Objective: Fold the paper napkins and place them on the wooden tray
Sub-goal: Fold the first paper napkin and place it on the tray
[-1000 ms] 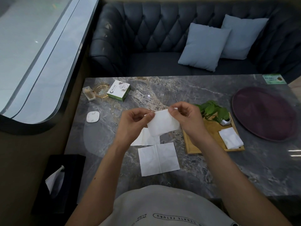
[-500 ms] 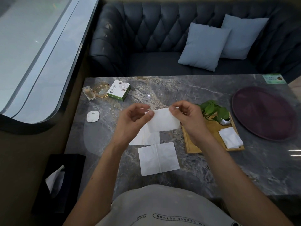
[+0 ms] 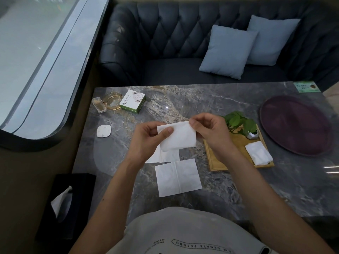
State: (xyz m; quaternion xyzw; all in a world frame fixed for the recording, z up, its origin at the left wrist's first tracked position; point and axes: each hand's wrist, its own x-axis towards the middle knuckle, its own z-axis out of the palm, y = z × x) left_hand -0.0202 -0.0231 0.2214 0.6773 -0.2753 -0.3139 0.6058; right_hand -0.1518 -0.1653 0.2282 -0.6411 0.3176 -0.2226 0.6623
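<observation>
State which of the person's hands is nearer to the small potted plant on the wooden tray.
Right. The right hand is just left of the potted plant, over the wooden tray edge; the left hand is farther left, across the napkin both hold.

Over the last second the folded napkin (image 3: 178, 137) has been squared up between the hands, its top edge now running nearly level from the left hand (image 3: 149, 142) to the right hand (image 3: 211, 132). The left thumb has slid onto its near face.
</observation>
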